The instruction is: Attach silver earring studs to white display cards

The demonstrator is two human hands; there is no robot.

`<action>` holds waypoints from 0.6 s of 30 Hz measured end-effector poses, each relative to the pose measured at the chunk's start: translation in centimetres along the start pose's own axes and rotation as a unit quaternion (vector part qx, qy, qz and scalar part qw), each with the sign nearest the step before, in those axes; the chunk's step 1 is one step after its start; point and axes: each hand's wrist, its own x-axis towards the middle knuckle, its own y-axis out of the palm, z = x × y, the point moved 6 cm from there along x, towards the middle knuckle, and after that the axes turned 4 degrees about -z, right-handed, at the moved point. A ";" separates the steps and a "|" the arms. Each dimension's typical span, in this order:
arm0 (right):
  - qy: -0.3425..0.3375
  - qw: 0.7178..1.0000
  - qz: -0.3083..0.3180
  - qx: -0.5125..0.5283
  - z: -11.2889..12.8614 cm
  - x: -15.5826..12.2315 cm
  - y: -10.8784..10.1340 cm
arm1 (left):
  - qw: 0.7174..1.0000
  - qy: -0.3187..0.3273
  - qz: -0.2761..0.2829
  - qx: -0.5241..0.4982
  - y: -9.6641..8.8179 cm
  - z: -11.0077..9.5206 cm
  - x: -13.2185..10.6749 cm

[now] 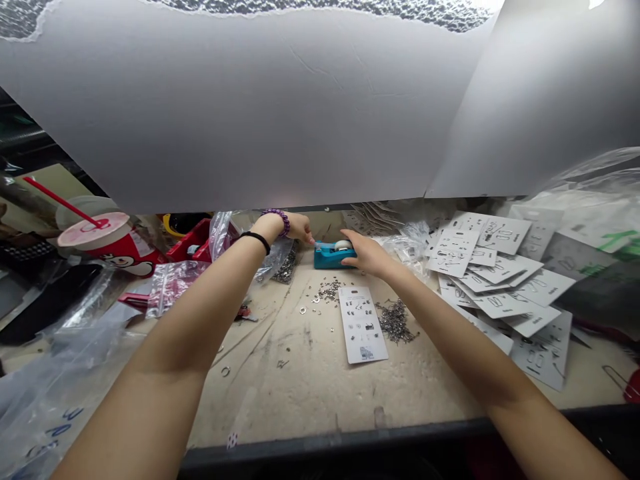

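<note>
A blue tape dispenser (327, 257) with a roll of tape (343, 245) stands toward the back of the worktable. My right hand (364, 253) grips its right end, thumb on the near side and fingers over the far side. At its left end my left hand (300, 228) is closed in a pinch on the tape's end, though the strip itself is hard to see. In front of the dispenser lies a white card (363, 327) with small metal pieces on it. Beside that card are a pile of small metal parts (397, 323) and a looser scatter of them (329, 291).
Many white jewelry cards (500, 270) overlap in a heap at the right. A red paper cup (117, 247) with a straw stands at the left, near plastic bags (175, 283) and a red bin (193, 241). A large white board (270, 113) overhangs the table's back.
</note>
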 end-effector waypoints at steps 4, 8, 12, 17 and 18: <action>-0.005 1.000 -0.001 -0.001 0.0 0.0 0.0 | 0.999 0.002 0.035 0.029 0.7 0.8 0.4; -0.005 1.000 -0.001 0.001 -0.2 0.0 0.1 | 0.998 0.004 0.044 0.038 1.5 0.9 0.3; 0.000 1.000 0.001 0.004 -0.2 0.0 0.0 | 0.998 0.021 0.052 0.033 2.0 0.9 -0.1; 0.001 1.000 0.000 0.011 -0.2 0.0 0.1 | 0.998 0.022 0.038 0.036 2.2 0.7 -0.1; -0.001 1.000 -0.002 0.012 -0.2 0.0 0.1 | 0.999 0.020 0.029 0.037 2.1 0.6 0.1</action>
